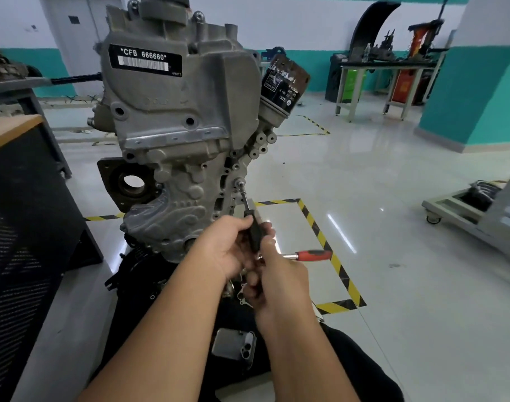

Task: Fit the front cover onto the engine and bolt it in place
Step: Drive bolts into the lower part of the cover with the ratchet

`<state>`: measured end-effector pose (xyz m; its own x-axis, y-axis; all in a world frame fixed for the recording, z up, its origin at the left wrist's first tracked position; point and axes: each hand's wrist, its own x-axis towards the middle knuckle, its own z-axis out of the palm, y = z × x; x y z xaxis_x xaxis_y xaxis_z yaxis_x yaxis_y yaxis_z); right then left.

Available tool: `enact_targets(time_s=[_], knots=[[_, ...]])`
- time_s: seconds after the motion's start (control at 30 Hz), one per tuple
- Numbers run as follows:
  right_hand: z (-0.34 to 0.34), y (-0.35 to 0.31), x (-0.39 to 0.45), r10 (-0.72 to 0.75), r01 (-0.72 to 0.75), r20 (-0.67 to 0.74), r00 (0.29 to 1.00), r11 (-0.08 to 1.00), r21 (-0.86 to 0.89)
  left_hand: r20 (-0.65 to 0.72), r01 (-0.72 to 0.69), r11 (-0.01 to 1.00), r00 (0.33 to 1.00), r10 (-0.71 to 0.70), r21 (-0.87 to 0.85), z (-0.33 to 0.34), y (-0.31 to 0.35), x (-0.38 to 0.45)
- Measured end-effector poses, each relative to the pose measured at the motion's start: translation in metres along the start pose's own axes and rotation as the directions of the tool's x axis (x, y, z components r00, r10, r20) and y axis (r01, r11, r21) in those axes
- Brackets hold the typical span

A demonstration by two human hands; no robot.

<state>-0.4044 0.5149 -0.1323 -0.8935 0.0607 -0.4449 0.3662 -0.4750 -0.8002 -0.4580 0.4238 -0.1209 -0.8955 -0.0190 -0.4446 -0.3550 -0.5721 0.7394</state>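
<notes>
With the front cover [172, 134] already seated on the engine, my left hand [222, 250] & right hand [277, 274] both gripped the driver [252, 227], tip on a right-edge bolt [240, 182], other holes w/o bolts.

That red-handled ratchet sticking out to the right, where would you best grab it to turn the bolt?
Grip the red handle near its far end, coming from the right: it juts out sideways, free of the engine, and is the thick part. The right hand covers its head.

Grey front cover [172, 158], seemingly seated
</notes>
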Motion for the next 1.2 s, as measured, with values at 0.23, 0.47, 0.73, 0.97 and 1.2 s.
enact_targets(time_s=[0.23, 0.47, 0.73, 0.97, 1.2], knots=[[-0.005, -0.005, -0.002, -0.326, 0.321, -0.008, 0.945, 0.934, -0.155, -0.008, -0.041, 0.999, 0.999, 0.041, -0.027, 0.007, -0.003, -0.002], [-0.014, -0.013, 0.007, -0.389, 0.329, -0.046, 0.920, 0.831, -0.448, -0.019, -0.040, 0.999, 0.999, 0.040, -0.023, 0.009, -0.005, -0.003], [-0.012, -0.013, 0.004, -0.093, 0.094, 0.005, 0.996, 0.995, -0.018, -0.032, -0.051, 0.998, 0.998, 0.052, 0.041, 0.008, -0.005, -0.003], [-0.008, -0.011, 0.005, -0.212, 0.213, 0.016, 0.977, 0.974, -0.078, -0.041, -0.066, 0.998, 0.997, 0.065, -0.002, 0.011, -0.006, -0.004], [-0.013, -0.009, 0.007, -0.515, 0.445, 0.006, 0.857, 0.735, -0.511, -0.050, -0.087, 0.996, 0.995, 0.085, -0.037, 0.017, -0.009, 0.005]])
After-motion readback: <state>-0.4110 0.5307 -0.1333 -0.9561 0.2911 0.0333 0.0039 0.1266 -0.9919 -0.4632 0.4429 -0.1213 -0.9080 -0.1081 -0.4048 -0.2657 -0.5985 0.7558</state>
